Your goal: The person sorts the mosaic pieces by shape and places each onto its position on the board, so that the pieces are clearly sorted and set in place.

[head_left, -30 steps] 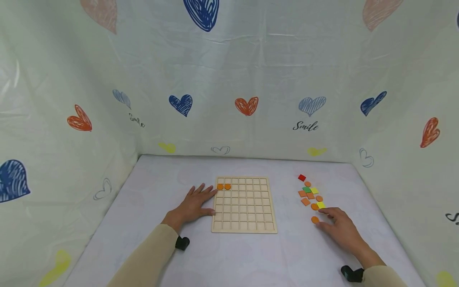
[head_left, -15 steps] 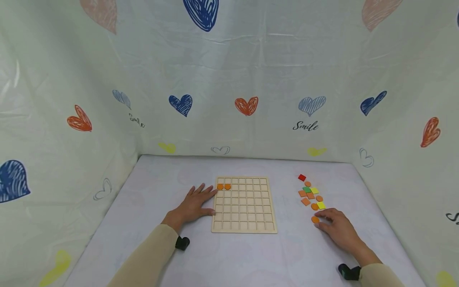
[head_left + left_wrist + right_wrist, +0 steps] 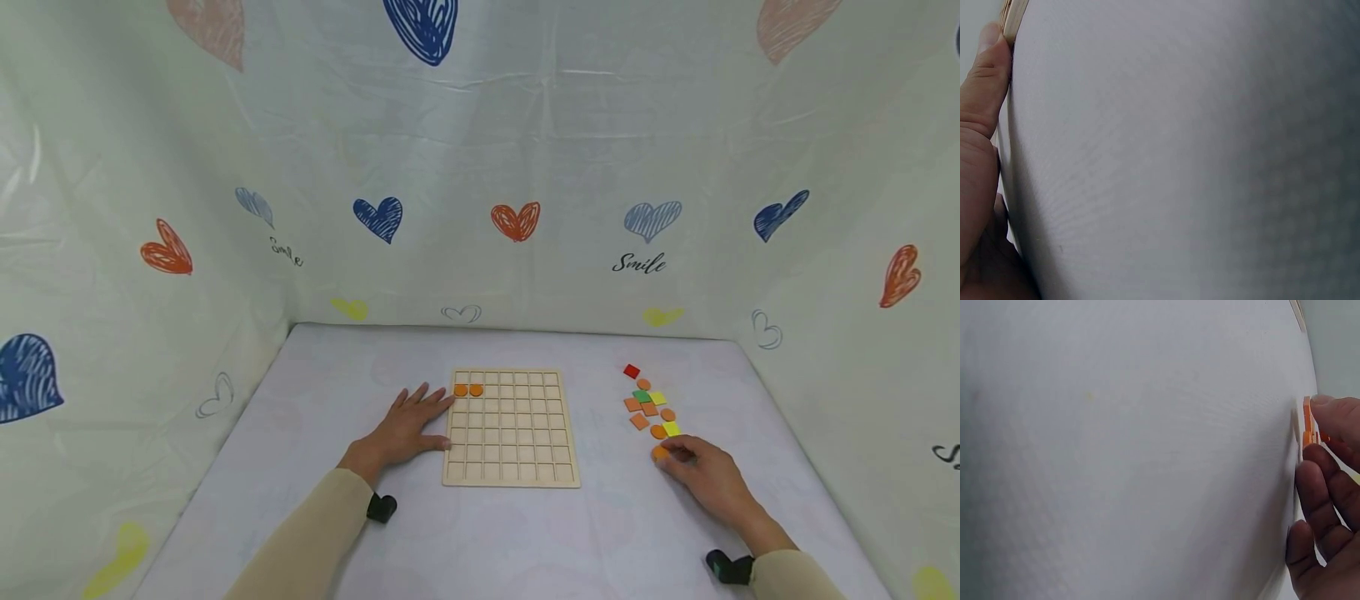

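My left hand [image 3: 402, 429] lies spread on the table, fingertips and thumb touching the left edge of a wooden grid board [image 3: 510, 482]; in the left wrist view the thumb [image 3: 986, 81] meets the board's edge [image 3: 1015, 19]. Two orange discs [image 3: 461, 390] sit side by side in the board's upper left cells. My right hand [image 3: 712, 479] pinches an orange disc [image 3: 659, 452] between thumb and fingers, just below the pile of pieces. From the right wrist, the hand [image 3: 1335, 487] shows curled fingers, with the thumb against an orange piece [image 3: 1307, 412].
Right of the board lie loose flat pieces: a red square [image 3: 632, 371], a green piece [image 3: 641, 397], yellow squares [image 3: 657, 399], and several orange discs and squares [image 3: 639, 422]. A white curtain with printed hearts [image 3: 516, 222] hangs behind and beside the table.
My right thumb and fingers have closed on the nearest orange disc, which has shifted slightly away from me. The left hand and the board have not moved.
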Available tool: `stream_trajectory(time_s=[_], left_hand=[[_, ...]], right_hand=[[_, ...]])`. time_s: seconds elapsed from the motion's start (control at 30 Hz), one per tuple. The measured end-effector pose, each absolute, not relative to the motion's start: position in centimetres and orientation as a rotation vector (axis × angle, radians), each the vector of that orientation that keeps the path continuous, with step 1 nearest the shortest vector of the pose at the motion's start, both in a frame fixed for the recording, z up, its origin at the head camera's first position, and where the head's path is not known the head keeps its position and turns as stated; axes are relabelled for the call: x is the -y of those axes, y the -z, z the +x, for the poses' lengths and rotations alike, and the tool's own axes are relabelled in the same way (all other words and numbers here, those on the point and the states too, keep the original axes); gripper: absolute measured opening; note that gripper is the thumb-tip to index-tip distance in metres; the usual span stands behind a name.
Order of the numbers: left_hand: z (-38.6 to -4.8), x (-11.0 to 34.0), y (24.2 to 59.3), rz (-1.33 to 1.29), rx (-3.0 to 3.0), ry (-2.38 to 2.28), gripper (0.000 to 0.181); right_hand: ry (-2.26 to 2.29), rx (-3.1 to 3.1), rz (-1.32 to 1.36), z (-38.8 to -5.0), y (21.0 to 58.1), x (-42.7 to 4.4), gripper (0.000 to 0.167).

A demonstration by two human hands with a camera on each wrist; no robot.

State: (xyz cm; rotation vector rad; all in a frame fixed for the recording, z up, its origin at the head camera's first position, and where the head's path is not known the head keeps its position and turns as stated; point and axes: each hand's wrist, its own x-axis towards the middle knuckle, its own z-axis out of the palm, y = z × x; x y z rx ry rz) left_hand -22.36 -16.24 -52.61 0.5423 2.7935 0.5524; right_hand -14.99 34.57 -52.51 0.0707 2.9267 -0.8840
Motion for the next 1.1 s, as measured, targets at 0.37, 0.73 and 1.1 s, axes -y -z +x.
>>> stream_trajectory(time_s=[0.37,0.73,1.1], left_hand=[[-22.4,16.3,52.5,0.548,-2.79,-0.546,0.087],[-22.4,16.4,52.4,0.55,-2.794,-0.555,0.087],[-22.4,16.3,52.5,0.552,-2.786,-0.557,0.086]], right_hand=[[1.094,-2.958,0.088,-15.2,52.6,-33.5,0.033],[1.153,-2.956,0.069,-16.0,52.1,-31.8,0.031],[1.259,-2.963,-0.011,-17.5,51.8,-29.6,0.025]])
